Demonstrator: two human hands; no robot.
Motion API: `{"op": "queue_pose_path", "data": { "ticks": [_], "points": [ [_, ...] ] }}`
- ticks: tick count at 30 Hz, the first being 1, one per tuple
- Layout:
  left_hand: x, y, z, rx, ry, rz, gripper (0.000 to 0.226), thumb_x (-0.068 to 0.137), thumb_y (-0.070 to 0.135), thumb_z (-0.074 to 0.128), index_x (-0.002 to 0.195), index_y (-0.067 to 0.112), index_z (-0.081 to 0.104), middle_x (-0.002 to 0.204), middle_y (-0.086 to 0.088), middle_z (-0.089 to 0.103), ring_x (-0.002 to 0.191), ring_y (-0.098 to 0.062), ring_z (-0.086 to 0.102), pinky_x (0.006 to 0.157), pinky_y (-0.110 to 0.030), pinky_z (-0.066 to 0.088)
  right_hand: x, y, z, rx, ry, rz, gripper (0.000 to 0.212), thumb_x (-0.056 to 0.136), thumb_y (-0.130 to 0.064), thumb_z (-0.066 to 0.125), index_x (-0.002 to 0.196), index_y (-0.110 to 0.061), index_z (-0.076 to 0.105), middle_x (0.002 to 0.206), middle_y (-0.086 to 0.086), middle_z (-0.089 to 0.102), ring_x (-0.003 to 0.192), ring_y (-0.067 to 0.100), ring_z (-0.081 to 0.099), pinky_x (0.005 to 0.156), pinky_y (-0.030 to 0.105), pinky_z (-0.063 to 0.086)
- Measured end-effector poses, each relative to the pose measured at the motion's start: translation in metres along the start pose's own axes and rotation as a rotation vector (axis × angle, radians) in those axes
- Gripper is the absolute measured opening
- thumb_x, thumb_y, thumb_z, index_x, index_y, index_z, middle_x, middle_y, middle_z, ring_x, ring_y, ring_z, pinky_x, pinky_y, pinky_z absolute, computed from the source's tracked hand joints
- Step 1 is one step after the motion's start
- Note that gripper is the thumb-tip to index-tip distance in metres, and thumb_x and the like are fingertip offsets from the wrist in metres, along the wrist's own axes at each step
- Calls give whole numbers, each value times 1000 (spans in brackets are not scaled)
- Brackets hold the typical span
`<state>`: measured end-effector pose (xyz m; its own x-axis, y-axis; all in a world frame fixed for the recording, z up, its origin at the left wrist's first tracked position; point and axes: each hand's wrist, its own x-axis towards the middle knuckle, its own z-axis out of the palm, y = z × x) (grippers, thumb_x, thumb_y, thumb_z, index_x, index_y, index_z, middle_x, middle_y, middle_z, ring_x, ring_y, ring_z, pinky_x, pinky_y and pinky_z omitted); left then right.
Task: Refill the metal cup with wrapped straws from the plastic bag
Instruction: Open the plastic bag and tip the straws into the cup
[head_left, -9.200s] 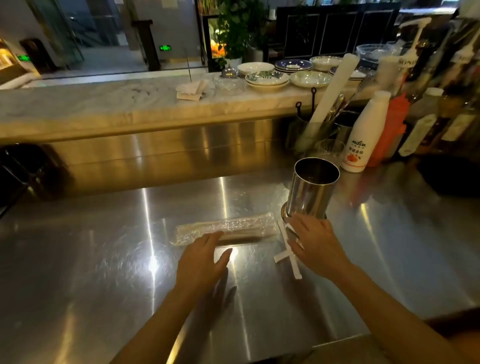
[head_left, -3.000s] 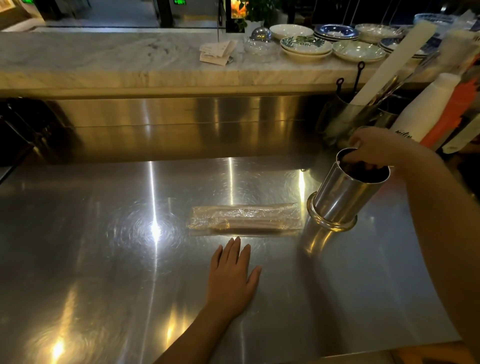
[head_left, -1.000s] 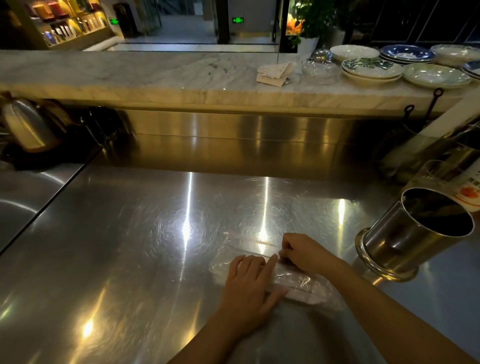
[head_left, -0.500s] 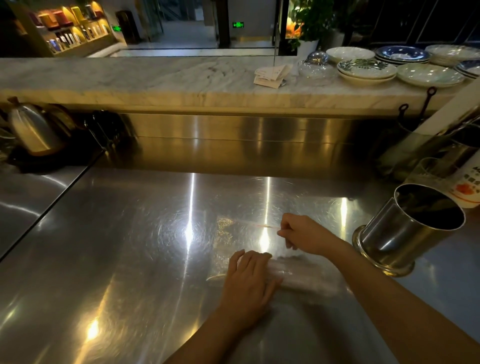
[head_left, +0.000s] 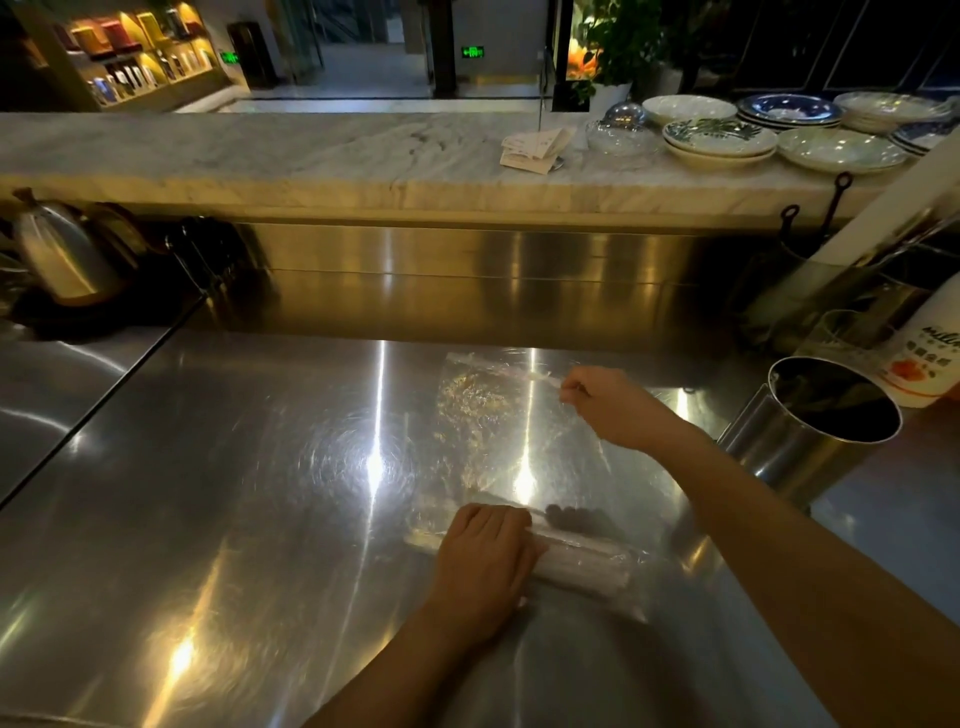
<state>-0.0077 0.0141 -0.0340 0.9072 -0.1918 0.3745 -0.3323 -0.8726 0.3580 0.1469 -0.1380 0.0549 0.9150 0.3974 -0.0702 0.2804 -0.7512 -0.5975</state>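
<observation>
A clear plastic bag (head_left: 493, 421) lies unrolled and flat on the steel counter (head_left: 234, 493). A bundle of wrapped straws (head_left: 582, 564) sits in its near end. My left hand (head_left: 483, 561) presses down on the bundle's left part. My right hand (head_left: 613, 405) pinches the bag's far edge, stretched away from me. The metal cup (head_left: 815, 431) stands to the right on the counter, tilted in this view, its inside dark.
A white bottle (head_left: 930, 358) and a glass (head_left: 841, 338) stand behind the cup. A kettle (head_left: 57, 254) sits at far left. Plates (head_left: 722, 137) and folded papers (head_left: 535, 148) rest on the marble ledge (head_left: 260, 156) beyond the counter.
My right hand has pulled the bag's edge away from me, unrolling the bag flat. My left hand has stayed pressed on the straw bundle.
</observation>
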Motion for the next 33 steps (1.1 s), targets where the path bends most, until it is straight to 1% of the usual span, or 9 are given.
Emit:
{"op": "queue_pose_path", "data": {
  "ticks": [3, 7, 11, 15, 18, 20, 25, 29, 33],
  "points": [
    [-3, 0, -1, 83, -53, -3, 29, 89, 40, 41, 101, 23, 60, 88, 4, 65, 78, -13, 59, 78, -24, 44, 2, -5, -2, -32, -17, 9, 31, 91, -40, 46, 73, -15, 53, 67, -1, 50, 62, 14, 49, 52, 24, 36],
    [-7, -1, -1, 124, -57, 25, 29, 90, 43, 40, 87, 25, 63, 106, -1, 65, 96, -17, 58, 87, -30, 44, -2, -10, -8, -81, -117, -31, 56, 50, -70, 70, 74, -21, 57, 69, -6, 57, 62, 11, 53, 50, 25, 41],
    [-13, -2, 1, 151, -38, 80, 24, 90, 36, 42, 86, 22, 61, 118, -1, 66, 113, -17, 57, 102, -30, 31, -5, -9, -17, -114, -150, -59, 50, 56, -48, 80, 95, -21, 64, 85, -16, 58, 74, 4, 54, 62, 19, 42],
    [-18, 0, -1, 76, -18, 43, 21, 91, 36, 40, 91, 23, 56, 86, 6, 67, 82, -11, 58, 88, -25, 38, -6, -14, -21, -117, 27, -37, 19, 76, -29, 71, 86, -13, 69, 81, -1, 64, 68, 12, 56, 70, 30, 46],
    [-19, 2, -4, 141, -33, 46, 29, 89, 39, 40, 103, 23, 61, 82, 7, 63, 76, -11, 53, 80, -23, 36, -8, -22, -26, -138, 83, -37, 16, 81, -27, 66, 87, -12, 69, 76, -3, 59, 66, 12, 55, 70, 30, 45],
    [-20, 3, -5, 150, -5, 59, 27, 89, 37, 42, 88, 22, 63, 80, 3, 61, 78, -12, 46, 78, -24, 32, -9, -27, -30, -165, 104, -56, 17, 82, -27, 64, 91, -13, 69, 79, -3, 59, 71, 14, 56, 71, 30, 45],
    [-21, 5, -6, 115, 42, 54, 27, 88, 33, 42, 80, 17, 62, 108, -5, 69, 106, -22, 60, 94, -38, 46, -9, -40, -48, -232, 176, -98, 16, 85, -27, 60, 92, -15, 68, 70, -10, 55, 62, 9, 52, 60, 24, 39],
    [-24, 4, -6, 77, 10, 39, 22, 85, 32, 44, 78, 19, 59, 77, 2, 68, 73, -14, 62, 85, -33, 52, -7, -45, -66, -193, 243, -117, 13, 84, -26, 61, 83, -14, 66, 60, -14, 47, 57, 2, 45, 49, 20, 29],
    [-31, 2, -6, 107, -22, -14, 31, 83, 39, 45, 99, 22, 66, 91, 0, 69, 83, -17, 63, 82, -28, 43, -10, -47, -71, -208, 286, -158, 13, 85, -25, 61, 83, -13, 65, 60, -17, 42, 58, -1, 40, 51, 19, 28]
  ]
}}
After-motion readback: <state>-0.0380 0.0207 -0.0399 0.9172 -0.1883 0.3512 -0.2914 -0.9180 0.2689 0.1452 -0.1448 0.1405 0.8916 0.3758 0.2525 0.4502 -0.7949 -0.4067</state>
